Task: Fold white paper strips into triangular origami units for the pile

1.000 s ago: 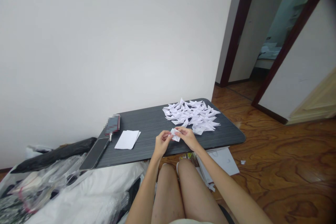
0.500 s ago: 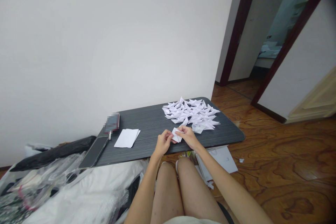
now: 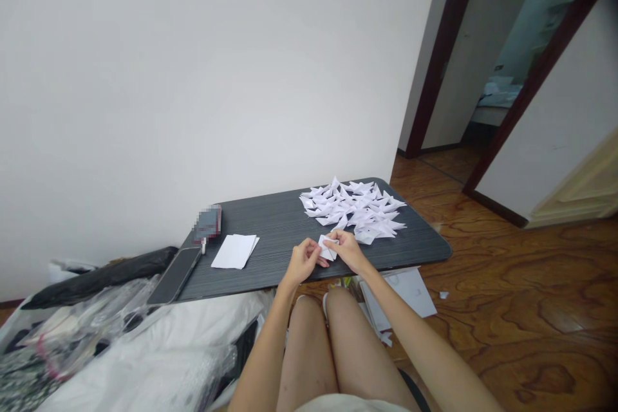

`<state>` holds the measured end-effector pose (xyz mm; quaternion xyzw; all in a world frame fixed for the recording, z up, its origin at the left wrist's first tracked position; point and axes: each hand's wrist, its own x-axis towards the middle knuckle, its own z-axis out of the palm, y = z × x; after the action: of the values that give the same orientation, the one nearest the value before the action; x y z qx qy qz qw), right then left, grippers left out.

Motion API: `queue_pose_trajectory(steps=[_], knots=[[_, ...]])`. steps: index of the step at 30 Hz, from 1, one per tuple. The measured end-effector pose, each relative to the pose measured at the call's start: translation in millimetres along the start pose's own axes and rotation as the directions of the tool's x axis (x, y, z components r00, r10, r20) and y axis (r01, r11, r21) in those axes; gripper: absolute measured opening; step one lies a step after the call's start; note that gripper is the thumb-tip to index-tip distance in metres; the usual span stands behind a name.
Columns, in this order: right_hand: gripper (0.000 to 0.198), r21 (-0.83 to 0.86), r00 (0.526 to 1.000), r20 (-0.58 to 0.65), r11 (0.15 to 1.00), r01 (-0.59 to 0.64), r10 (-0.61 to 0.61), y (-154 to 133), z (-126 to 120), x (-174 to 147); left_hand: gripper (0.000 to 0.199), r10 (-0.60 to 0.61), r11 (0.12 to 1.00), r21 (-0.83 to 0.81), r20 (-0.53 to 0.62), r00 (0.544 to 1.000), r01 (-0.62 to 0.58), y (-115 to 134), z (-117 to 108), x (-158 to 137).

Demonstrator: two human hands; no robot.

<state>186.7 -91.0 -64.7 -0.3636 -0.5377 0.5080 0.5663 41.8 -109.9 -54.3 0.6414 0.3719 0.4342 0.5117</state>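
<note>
Over the near edge of the table, a small folded sheet of white paper is between my two hands. My right hand pinches its upper right side with thumb and fingers. At its left edge, my left hand has its fingers bent around the paper, partly hidden behind it. Just beyond my hands lies a pile of folded white paper pieces with pointed ends, looking like paper boats. A stack of flat white paper sheets rests to the left of my hands.
The dark table stands against a white wall. On its left end are a phone and a blurred-out box-like item. Plastic-wrapped goods are heaped at the left. Cardboard and papers lie below the table, and a paper scrap is on the floor.
The left fingers have loosened and straightened slightly at the paper's edge. My right hand still pinches the paper. The view has shifted a little.
</note>
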Motion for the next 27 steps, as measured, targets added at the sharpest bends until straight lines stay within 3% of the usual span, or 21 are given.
queue_pose_trajectory(steps=[9,27], knots=[[0.024,0.041,1.0,0.016,0.999,-0.023,0.023,-5.8,-0.1,-3.1,0.024,-0.019,1.0,-0.023,0.063,0.998,0.021,1.4,-0.7,-0.2],[0.026,-0.011,0.999,-0.02,0.999,-0.035,0.035,-5.6,1.3,-4.3,0.033,-0.02,0.994,-0.108,0.074,0.997,0.028,7.4,-0.3,-1.8]])
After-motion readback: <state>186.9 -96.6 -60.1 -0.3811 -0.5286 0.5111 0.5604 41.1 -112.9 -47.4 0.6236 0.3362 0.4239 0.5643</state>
